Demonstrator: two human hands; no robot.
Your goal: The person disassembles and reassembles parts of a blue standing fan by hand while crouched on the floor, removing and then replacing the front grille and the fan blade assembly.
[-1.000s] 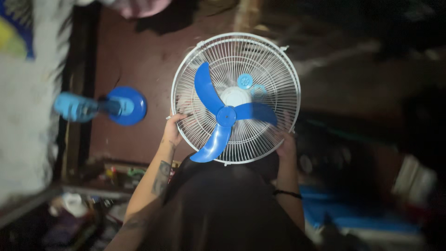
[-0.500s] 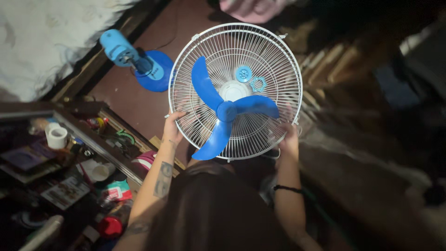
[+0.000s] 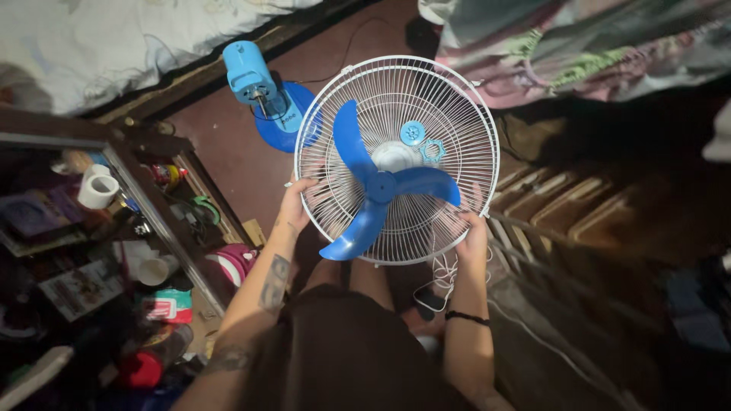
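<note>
White wire is being gripped at opposite edges: the left hand (image 3: 293, 207) and right hand (image 3: 474, 228) are being closed, fingers curled, around the rim of a round fan grille (image 3: 457, 114), which is being held flat above the lap. A blue blade (image 3: 378, 185), a small cap (image 3: 412, 132) and a ring nut (image 3: 432, 150) are being carried loose inside. Light but springy, it is probably best taken by the rim. Compared with half a second earlier, the blue fan base (image 3: 268, 95) is being seen lower in view.

Dim room, light from above on grille (image 3: 464, 114) at centre; deep shadow 3–5 o'clock, soft blur at edges w/ wide-angle bend.
</note>
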